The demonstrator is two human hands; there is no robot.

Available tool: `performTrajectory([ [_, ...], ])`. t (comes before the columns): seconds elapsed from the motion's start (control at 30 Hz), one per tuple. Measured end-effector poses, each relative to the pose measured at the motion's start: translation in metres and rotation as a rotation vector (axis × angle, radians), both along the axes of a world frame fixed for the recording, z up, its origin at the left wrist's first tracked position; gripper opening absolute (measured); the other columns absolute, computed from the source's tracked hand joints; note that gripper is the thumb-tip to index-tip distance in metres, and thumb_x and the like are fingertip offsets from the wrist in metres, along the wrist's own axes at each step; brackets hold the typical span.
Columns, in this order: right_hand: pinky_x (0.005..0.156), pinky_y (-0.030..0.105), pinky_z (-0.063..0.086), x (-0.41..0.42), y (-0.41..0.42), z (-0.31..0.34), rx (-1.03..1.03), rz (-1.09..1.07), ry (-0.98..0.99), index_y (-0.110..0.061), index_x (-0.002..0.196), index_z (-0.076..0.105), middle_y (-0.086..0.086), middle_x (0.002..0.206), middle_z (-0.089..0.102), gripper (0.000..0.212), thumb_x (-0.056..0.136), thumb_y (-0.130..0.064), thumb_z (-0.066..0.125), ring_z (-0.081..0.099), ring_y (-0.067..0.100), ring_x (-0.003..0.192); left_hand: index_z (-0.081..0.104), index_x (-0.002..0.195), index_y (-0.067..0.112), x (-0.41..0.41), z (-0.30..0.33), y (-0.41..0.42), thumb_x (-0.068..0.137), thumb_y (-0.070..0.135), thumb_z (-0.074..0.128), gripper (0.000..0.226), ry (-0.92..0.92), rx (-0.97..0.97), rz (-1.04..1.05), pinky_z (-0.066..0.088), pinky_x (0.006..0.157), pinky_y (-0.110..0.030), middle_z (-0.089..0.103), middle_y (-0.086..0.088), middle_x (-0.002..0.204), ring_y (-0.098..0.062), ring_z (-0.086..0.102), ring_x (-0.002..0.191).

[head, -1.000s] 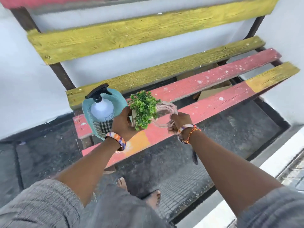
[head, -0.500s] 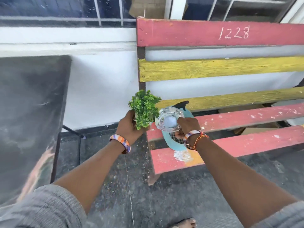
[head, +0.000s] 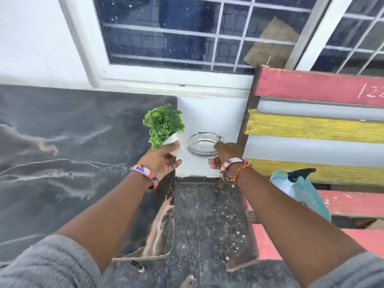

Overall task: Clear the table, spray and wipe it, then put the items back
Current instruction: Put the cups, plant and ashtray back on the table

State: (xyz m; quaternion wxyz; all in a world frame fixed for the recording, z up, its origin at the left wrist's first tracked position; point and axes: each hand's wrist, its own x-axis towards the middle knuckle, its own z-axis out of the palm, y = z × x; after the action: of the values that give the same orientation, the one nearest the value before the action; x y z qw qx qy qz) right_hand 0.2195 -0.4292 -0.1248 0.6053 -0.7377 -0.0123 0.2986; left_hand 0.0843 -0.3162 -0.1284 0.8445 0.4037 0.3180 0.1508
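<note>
Now both arms are stretched forward, each hand carrying something. The left hand (head: pixel 161 160) is wrapped round the white pot of a small green plant (head: pixel 163 125), thumb across the front of the pot, fingers curled beneath it, and the leafy top leans up and away to the left. It hangs right at the near right corner of the dark marbled table (head: pixel 62 152), over the edge and not set down. Just beside it, the right hand (head: pixel 225 155) pinches the rim of a clear glass ashtray (head: pixel 202 147), fingertips on the right side and the thumb under the near rim, the dish tipped a little toward the camera. The ashtray is in the air over the gap between the table and the bench (head: pixel 311 125), against the white wall. Plant pot and ashtray sit close together, but I cannot tell whether they touch. Over on the right, the spray bottle (head: pixel 291 187) with its black trigger lies on the red seat slats of the bench, nestled in a teal cloth (head: pixel 309 194), partly hidden behind the right forearm. Speckled dark floor (head: pixel 207 225) runs between table and bench.
</note>
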Motion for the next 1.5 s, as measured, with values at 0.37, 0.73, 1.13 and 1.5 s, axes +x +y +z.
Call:
performTrajectory([
  [0.37, 0.035, 0.029, 0.051, 0.017, 0.146, 0.001, -0.045, 0.079, 0.002, 0.001, 0.109, 0.051, 0.024, 0.103, 0.055, 0.020, 0.091, -0.004, 0.043, 0.057, 0.029, 0.045, 0.059, 0.083, 0.019, 0.009, 0.004, 0.140, 0.068, 0.003, 0.076, 0.028, 0.124, 0.218, 0.407, 0.054, 0.053, -0.017, 0.063, 0.002, 0.081, -0.012, 0.060, 0.072],
  [0.73, 0.075, 0.031, 0.050, 0.037, 0.259, -0.005, -0.411, 0.028, -0.338, 0.002, 0.119, 0.060, 0.020, 0.122, 0.062, 0.032, 0.094, -0.015, 0.048, 0.066, 0.034, 0.101, 0.064, 0.111, 0.011, 0.020, 0.005, 0.275, 0.067, 0.028, 0.081, 0.050, 0.603, 0.825, 0.311, 0.044, 0.082, -0.028, 0.069, -0.012, 0.110, -0.027, 0.063, 0.096],
  [1.13, 0.083, 0.033, 0.047, 0.033, 0.348, -0.036, -0.549, -0.069, -0.506, 0.000, 0.114, 0.064, 0.019, 0.118, 0.065, 0.034, 0.094, -0.019, 0.044, 0.060, 0.033, 0.109, 0.060, 0.121, 0.021, 0.030, -0.029, 0.368, 0.059, 0.045, 0.081, 0.069, 0.681, 1.079, 0.100, 0.052, 0.091, -0.043, 0.064, -0.010, 0.122, -0.032, 0.061, 0.110],
  [1.5, 0.094, 0.036, 0.046, 0.037, 0.366, -0.045, -0.620, -0.062, -0.542, -0.007, 0.122, 0.060, 0.015, 0.126, 0.061, 0.035, 0.097, -0.023, 0.041, 0.057, 0.033, 0.116, 0.054, 0.126, 0.022, 0.034, -0.048, 0.380, 0.061, 0.062, 0.070, 0.078, 0.745, 1.145, 0.123, 0.045, 0.098, -0.044, 0.061, -0.004, 0.128, -0.029, 0.059, 0.113],
])
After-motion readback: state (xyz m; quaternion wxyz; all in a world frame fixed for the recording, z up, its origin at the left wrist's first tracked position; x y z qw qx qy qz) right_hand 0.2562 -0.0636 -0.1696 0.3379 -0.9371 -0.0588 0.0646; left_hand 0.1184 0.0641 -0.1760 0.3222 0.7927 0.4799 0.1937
